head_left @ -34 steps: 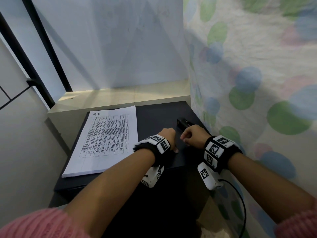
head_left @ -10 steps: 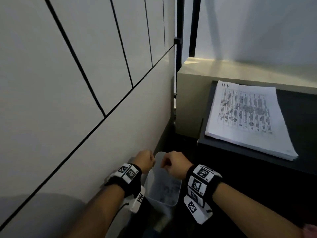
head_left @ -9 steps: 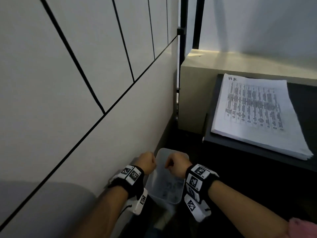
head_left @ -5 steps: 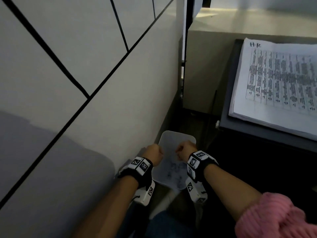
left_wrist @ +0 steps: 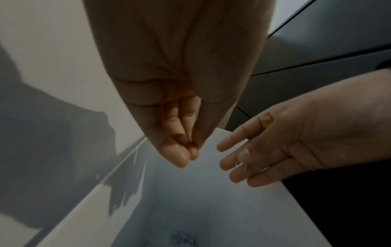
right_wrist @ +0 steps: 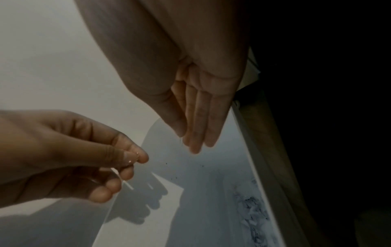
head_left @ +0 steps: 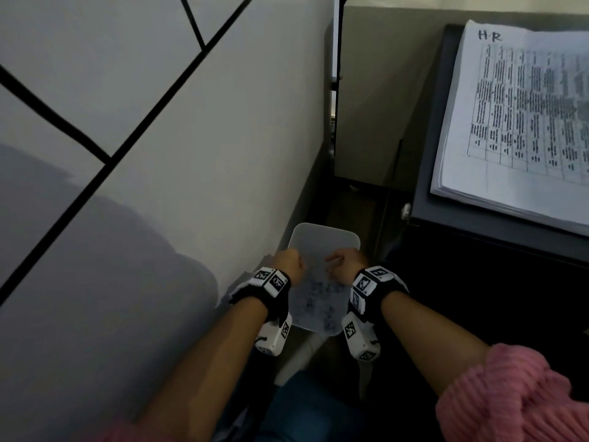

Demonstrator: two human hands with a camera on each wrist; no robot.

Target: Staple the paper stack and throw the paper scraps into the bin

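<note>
wall: pale panels [head_left: 127, 129] with black seams, far left, shadow of the arms on it
left hand: [head_left: 288, 262] over the left rim of the bin; fingers curled in, thumb pressed to fingertips [left_wrist: 182, 155]; nothing clearly visible in the pinch, so can't tell if it grips anything
bin: white translucent bin [head_left: 322, 239] on the floor between wall and desk, directly under both hands
paper scraps: crumpled bits [head_left: 318, 301] lying at the bin bottom, also seen in right wrist view [right_wrist: 251, 215]
right hand: [head_left: 345, 261] over the right side of the bin, just beside the left hand, not touching; fingers [right_wrist: 198, 127] extended and relaxed, pointing down, palm empty; tiny pale fleck near the fingertips in left wrist view, too small to identify
desk: dark top [head_left: 427, 186], right of the bin
paper stack: printed table sheets marked "H.R" [head_left: 516, 122], flat on the desk, well apart from the hands; staple not discernible
sleeve: pink knit [head_left: 510, 397], lower right
</note>
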